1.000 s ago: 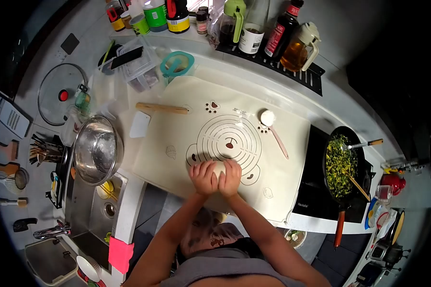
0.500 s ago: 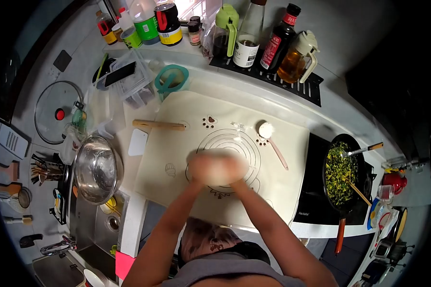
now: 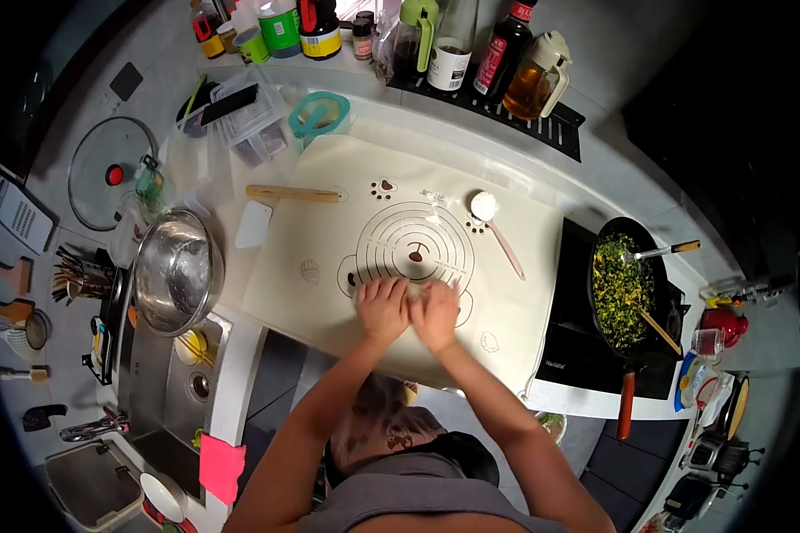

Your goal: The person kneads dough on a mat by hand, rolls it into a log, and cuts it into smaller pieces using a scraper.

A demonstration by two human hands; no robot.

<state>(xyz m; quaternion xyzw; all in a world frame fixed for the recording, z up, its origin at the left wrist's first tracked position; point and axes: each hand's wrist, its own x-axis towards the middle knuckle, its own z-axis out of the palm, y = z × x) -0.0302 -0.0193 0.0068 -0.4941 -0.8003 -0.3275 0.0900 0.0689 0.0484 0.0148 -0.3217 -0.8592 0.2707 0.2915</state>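
My left hand [image 3: 384, 308] and my right hand [image 3: 434, 313] are side by side on the cream kneading mat [image 3: 320, 311], over the lower part of its printed circles. Both hands have curled fingers and press down together on pale dough [image 3: 413, 290]. Only a little of the dough shows between them; the rest is hidden underneath. Beyond my right hand, a pink-handled scoop [image 3: 485, 207] with white powder rests on the mat. A wooden rolling pin [image 3: 292, 193] lies at the far left of the mat, above a white scraper [image 3: 253, 224].
A steel bowl [image 3: 176, 275] stands on the left near the sink [image 3: 156, 391]. At right, a pan [image 3: 627, 293] of chopped greens and egg sits on the black cooktop [image 3: 564, 346]. Bottles [image 3: 502, 53] line the back ledge, near a teal-rimmed container [image 3: 320, 115].
My hands were blurred by motion around a pale lump; now they appear sharp and pressed down on the mat. The camera view has shifted, so the surroundings sit higher in the frame.
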